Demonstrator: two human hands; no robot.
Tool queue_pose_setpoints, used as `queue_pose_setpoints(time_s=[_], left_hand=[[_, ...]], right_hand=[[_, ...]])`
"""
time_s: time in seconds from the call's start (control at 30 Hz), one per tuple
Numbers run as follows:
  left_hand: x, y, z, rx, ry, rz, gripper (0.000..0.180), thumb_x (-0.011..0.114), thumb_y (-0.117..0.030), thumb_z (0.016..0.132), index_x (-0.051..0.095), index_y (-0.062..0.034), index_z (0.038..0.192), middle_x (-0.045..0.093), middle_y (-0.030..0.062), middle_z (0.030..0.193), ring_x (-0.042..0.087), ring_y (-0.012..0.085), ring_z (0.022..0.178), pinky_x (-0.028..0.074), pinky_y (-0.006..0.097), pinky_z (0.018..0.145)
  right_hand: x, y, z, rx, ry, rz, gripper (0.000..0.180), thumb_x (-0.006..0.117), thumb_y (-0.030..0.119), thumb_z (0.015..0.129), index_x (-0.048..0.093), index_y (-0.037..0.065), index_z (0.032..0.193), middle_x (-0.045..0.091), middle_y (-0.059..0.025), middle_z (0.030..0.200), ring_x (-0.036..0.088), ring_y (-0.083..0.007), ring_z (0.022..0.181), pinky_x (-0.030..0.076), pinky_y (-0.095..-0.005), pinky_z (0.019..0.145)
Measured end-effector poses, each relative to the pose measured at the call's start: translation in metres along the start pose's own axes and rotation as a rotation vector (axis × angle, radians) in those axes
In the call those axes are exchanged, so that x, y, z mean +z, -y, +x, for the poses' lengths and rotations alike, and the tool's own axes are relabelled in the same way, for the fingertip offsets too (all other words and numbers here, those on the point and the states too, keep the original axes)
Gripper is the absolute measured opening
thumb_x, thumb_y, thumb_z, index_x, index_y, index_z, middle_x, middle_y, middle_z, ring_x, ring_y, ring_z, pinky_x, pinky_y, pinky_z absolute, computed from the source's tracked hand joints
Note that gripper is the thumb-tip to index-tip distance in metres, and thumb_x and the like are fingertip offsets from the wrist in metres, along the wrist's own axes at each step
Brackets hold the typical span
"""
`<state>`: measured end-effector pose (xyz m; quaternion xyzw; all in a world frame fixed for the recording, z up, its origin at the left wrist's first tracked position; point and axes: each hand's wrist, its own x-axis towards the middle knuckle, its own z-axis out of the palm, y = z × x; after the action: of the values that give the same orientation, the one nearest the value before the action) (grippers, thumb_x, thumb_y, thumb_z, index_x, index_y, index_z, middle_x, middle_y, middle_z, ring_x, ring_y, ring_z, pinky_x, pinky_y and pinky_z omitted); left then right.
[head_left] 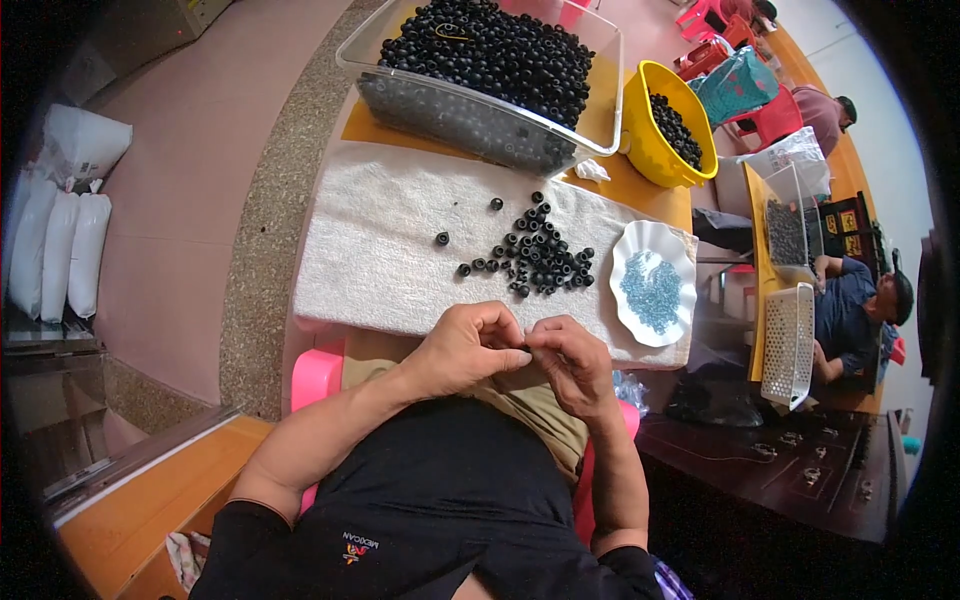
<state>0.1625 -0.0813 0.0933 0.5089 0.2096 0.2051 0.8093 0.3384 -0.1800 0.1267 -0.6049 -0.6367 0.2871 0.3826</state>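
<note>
At far left, white sacks point(75, 255) stand side by side on the floor. Further right, a speckled stone strip point(265, 230) runs along the floor. A white towel point(370, 235) covers most of the near part of the orange worktable point(672, 205). The left hand point(472, 345), at the towel's near edge, is partly curled, thumb and forefinger extended toward the right hand; whether they grip anything cannot be told. Beyond the towel, a clear plastic bin point(606, 105) holds a large mass of round black beads point(490, 60), with a small yellow loop point(453, 33) on top. Loose black beads point(540, 252), several with visible holes, lie clustered on the towel beyond the hands, a few strays to their left. The right hand point(572, 365) is bent into a pinch, its fingertips meeting those of the left; a tiny dark spot shows there, too small to identify. To its right, a white scalloped dish point(622, 262) contains small pale-blue pieces point(650, 302). Behind it, a yellow basin point(655, 165) holds more black beads. At far right, a co-worker point(848, 312) in a dark shirt sits beside a white perforated basket point(788, 345).
</note>
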Motion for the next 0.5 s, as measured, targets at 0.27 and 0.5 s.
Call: queue_pose_setpoints(time_s=[0.27, 0.5], left_hand=[[0.0, 0.0, 0.001, -0.025, -0.015, -0.052, 0.017, 0.075, -0.001, 0.081, 0.061, -0.0032, 0.09, 0.064, -0.0009, 0.082, 0.059, 0.0042, 0.075, 0.05, 0.02, 0.066], [0.0, -0.002, 0.002, -0.043, 0.005, -0.145, 0.014, 0.072, -0.002, 0.084, 0.06, -0.0034, 0.092, 0.065, 0.0008, 0.083, 0.062, 0.0064, 0.075, 0.051, 0.021, 0.066]], right_hand=[[-0.001, 0.008, 0.0, -0.071, -0.013, -0.027, 0.026, 0.07, -0.005, 0.078, 0.065, 0.001, 0.103, 0.064, -0.0126, 0.094, 0.064, -0.0238, 0.086, 0.05, -0.0298, 0.076], [0.007, 0.005, -0.004, -0.14, -0.121, -0.117, 0.036, 0.075, -0.001, 0.072, 0.065, 0.002, 0.106, 0.064, -0.0149, 0.096, 0.064, -0.0265, 0.088, 0.051, -0.0325, 0.076]])
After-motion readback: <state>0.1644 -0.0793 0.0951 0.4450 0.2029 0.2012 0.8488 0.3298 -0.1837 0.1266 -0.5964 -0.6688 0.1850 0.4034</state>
